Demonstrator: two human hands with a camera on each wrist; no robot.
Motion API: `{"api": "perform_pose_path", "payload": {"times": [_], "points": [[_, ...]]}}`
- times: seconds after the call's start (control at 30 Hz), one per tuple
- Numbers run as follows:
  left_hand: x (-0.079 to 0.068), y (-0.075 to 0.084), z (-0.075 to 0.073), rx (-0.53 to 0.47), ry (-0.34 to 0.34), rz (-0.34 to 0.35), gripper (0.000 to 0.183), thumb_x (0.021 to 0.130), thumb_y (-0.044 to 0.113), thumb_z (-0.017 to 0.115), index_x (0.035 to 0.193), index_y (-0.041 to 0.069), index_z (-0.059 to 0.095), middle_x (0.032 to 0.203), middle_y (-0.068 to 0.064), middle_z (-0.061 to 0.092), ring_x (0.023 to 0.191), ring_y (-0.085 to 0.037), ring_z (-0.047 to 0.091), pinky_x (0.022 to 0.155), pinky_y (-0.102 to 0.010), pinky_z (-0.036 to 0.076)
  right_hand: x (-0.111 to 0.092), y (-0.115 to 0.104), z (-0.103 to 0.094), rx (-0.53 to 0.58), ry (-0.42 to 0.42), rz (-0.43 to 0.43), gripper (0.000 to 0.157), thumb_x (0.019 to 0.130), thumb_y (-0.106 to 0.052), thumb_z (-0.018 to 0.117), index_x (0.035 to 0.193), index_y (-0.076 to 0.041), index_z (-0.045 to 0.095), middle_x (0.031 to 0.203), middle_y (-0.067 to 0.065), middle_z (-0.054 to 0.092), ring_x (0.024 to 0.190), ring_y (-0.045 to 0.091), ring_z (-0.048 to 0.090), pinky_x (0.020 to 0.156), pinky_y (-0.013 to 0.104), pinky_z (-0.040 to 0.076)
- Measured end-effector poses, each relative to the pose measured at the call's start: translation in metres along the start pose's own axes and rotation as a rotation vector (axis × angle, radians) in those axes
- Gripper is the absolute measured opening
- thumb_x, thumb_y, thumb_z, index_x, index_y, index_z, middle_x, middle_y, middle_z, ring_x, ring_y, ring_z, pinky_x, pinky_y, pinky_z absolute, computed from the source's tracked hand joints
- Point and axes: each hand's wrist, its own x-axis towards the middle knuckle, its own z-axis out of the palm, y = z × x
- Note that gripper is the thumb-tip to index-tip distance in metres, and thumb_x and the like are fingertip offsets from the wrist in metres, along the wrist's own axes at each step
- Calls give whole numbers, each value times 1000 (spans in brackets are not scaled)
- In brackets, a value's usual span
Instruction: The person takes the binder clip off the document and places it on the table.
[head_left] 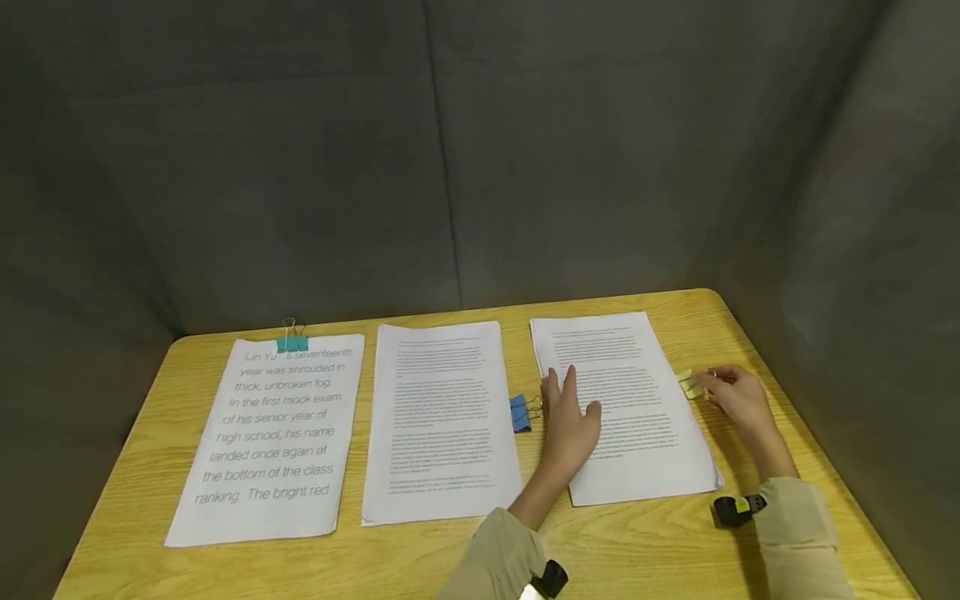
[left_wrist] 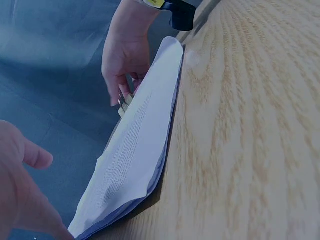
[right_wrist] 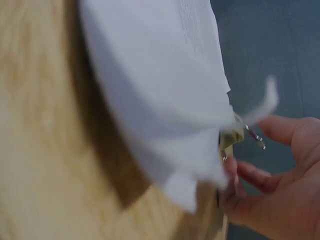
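Observation:
My right hand (head_left: 738, 398) is at the right edge of the right-hand stack of printed sheets (head_left: 611, 417). Its thumb and fingers are bent around a small yellow binder clip (head_left: 690, 383) there, on either side of the wire handles in the right wrist view. With fingers spread, my left hand (head_left: 572, 429) lies along the left edge of the same stack, a fingertip right at the paper in the left wrist view. Just left of that hand, a blue binder clip (head_left: 520, 414) sits on the right edge of the middle stack (head_left: 442, 425), handles pointing right.
On the left lies a third stack (head_left: 273, 442) in large print, with a teal binder clip (head_left: 292, 343) on its top edge. The wooden table (head_left: 637, 550) ends at dark grey curtains (head_left: 315, 183) behind and at the sides.

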Motion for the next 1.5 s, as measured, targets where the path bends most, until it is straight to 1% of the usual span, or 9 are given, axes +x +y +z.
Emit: {"api": "perform_pose_path", "payload": {"times": [0.1, 0.23, 0.33, 0.47, 0.6, 0.73, 0.93, 1.2, 1.5], "points": [[-1, -1, -6, 36, -24, 18, 62, 102, 9, 51, 160, -2, 31, 169, -26, 11, 157, -41, 3, 123, -57, 15, -2, -6, 5, -20, 51, 6, 79, 107, -46, 49, 150, 17, 31, 144, 38, 39, 117, 43, 51, 80, 33, 50], [-3, -1, -17, 73, -64, 58, 61, 104, 14, 52, 160, 0, 32, 168, -22, 22, 156, -38, 15, 123, -55, 20, -4, -19, 10, -46, 183, -21, 74, 107, -45, 47, 146, 17, 37, 143, 39, 33, 123, 51, 40, 90, 54, 42], [-5, 3, -30, 83, -102, 103, 61, 105, 20, 52, 161, 4, 33, 166, -18, 29, 154, -35, 24, 122, -53, 24, -8, -35, 16, -59, 259, -52, 69, 107, -42, 50, 144, 16, 42, 143, 38, 31, 128, 51, 38, 96, 56, 41], [-9, 10, -50, 54, -127, 170, 61, 106, 29, 52, 161, 9, 34, 165, -14, 34, 153, -32, 29, 122, -52, 26, -14, -59, 24, -69, 302, -125, 62, 107, -36, 53, 142, 14, 46, 142, 36, 33, 128, 50, 43, 100, 56, 41], [-12, 14, -74, 31, -121, 211, 63, 106, 34, 49, 163, 14, 32, 166, -12, 32, 154, -30, 26, 122, -53, 24, -18, -85, 39, -61, 310, -232, 56, 105, -29, 57, 138, 16, 50, 140, 37, 36, 125, 51, 45, 103, 57, 40], [-15, 14, -103, 72, -84, 250, 63, 107, 37, 49, 164, 17, 31, 167, -11, 32, 154, -31, 27, 121, -55, 25, -24, -111, 59, -53, 288, -315, 53, 105, -26, 59, 137, 16, 51, 138, 36, 39, 124, 51, 47, 101, 57, 41], [-13, 4, -154, 161, 34, 315, 63, 108, 37, 52, 162, 13, 34, 165, -14, 35, 152, -32, 30, 120, -56, 27, -34, -148, 93, -25, 224, -430, 50, 105, -23, 60, 135, 16, 51, 134, 35, 42, 124, 49, 49, 101, 56, 43], [-12, -12, -222, 261, 268, 243, 60, 105, 32, 56, 158, 7, 41, 161, -15, 42, 150, -33, 36, 121, -50, 29, -48, -184, 135, -12, 120, -556, 51, 104, -24, 63, 134, 15, 51, 133, 35, 43, 124, 50, 48, 100, 59, 43], [-31, -50, -321, 351, 368, 52, 65, 107, 35, 51, 162, 6, 31, 165, -18, 31, 152, -39, 28, 122, -55, 25, -59, -214, 185, 34, -49, -603, 52, 105, -23, 61, 137, 15, 47, 133, 33, 47, 124, 47, 49, 101, 56, 45]]}}
